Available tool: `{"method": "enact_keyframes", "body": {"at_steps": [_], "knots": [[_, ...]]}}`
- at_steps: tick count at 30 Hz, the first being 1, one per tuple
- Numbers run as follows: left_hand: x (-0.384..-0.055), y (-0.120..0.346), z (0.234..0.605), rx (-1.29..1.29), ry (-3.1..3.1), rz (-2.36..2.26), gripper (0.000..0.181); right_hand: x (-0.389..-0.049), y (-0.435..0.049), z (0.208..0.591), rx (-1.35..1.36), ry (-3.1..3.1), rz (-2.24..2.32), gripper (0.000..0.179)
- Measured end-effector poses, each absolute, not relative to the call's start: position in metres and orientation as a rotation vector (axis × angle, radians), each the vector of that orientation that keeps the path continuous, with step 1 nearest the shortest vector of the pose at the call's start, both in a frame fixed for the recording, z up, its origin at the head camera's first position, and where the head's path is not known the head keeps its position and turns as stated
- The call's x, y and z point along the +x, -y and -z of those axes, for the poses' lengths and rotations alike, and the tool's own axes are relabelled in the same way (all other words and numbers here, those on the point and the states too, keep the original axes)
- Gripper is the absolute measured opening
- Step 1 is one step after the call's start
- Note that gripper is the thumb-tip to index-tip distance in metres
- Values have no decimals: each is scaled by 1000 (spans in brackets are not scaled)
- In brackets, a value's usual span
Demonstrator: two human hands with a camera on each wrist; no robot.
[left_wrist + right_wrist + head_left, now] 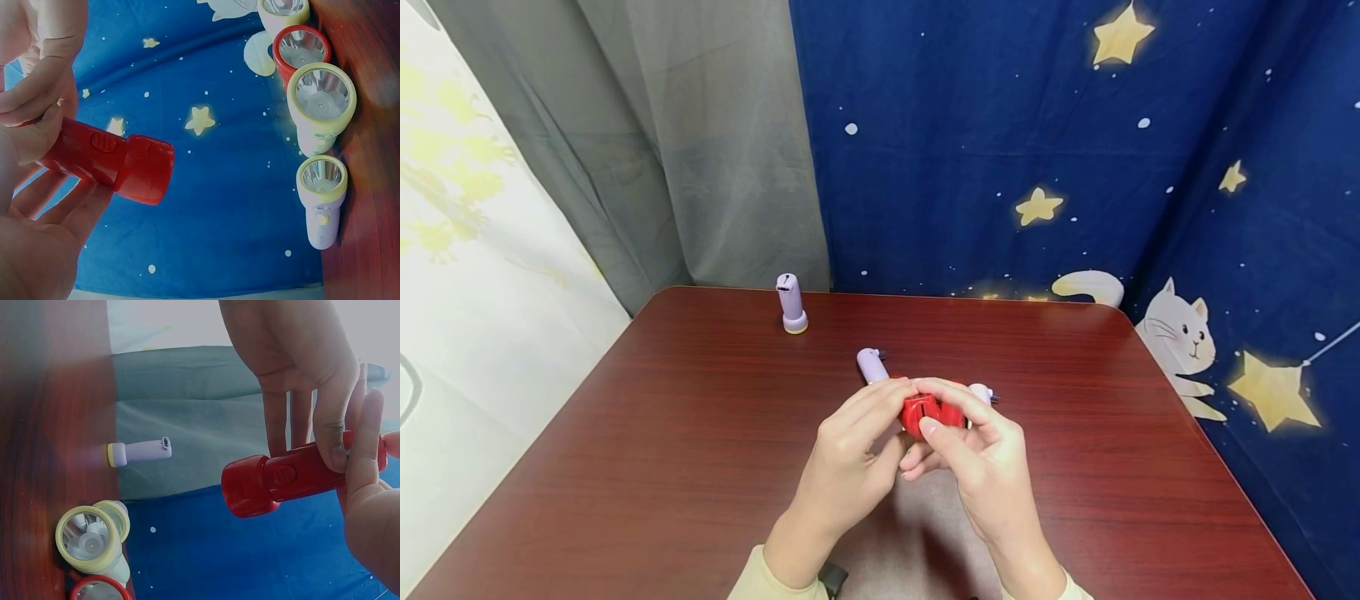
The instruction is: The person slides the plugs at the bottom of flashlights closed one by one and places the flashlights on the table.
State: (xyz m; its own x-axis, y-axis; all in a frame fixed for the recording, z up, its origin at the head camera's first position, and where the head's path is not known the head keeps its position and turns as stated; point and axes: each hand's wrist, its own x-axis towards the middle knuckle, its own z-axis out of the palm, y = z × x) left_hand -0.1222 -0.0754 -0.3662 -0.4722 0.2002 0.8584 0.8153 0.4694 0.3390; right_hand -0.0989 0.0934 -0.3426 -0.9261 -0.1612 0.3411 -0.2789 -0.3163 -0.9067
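A red flashlight (pixel 119 159) is held up over the table, between both hands. In the right wrist view, the left hand (pixel 853 458) grips its body, thumb across the near side and fingers behind. The right hand (pixel 1000 467) pinches the tail end, its thumb lying on the end of the body. The wide red head points away from the hands, and an oval switch shows on the barrel. Fingers cover most of the tail. Beyond the hands, other flashlights stand on the table, among them a lavender one (pixel 322 206) and a second red one (pixel 302 47).
At the table's back left another lavender flashlight (pixel 792 304) stands on its lens end. A pale flashlight (pixel 322 97) with a yellow rim is beside the second red one. Behind the brown wooden table (pixel 700 450) hang a grey curtain (pixel 730 150) and a blue starry curtain (pixel 955 167).
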Motion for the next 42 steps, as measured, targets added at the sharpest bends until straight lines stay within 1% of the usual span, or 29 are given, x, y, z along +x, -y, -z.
{"method": "enact_keyframes", "body": {"at_steps": [8, 12, 16, 20, 23, 26, 29, 42], "knots": [[-121, 77, 365, -858, 1969, 1004, 53, -100, -96, 346, 627, 1789, -2399, 38], [-122, 81, 362, -881, 1996, 1027, 53, -100, -97, 348, 689, 1772, -2419, 40], [-129, 89, 358, -876, 2043, 1074, 48, -100, -96, 348, 712, 1754, -2419, 43], [-143, 100, 351, -798, 2114, 1188, 46, -100, -95, 346, 634, 1773, -2389, 42], [-153, 111, 345, -686, 2169, 1342, 47, -101, -96, 346, 548, 1814, -2377, 39], [-163, 120, 340, -570, 2220, 1501, 49, -101, -97, 347, 545, 1853, -2360, 36], [-176, 127, 338, -489, 2275, 1560, 50, -102, -98, 350, 600, 1863, -2354, 34], [-239, 134, 358, -177, 2478, 1438, 48, -100, -97, 357, 622, 1933, -2343, 26]]}}
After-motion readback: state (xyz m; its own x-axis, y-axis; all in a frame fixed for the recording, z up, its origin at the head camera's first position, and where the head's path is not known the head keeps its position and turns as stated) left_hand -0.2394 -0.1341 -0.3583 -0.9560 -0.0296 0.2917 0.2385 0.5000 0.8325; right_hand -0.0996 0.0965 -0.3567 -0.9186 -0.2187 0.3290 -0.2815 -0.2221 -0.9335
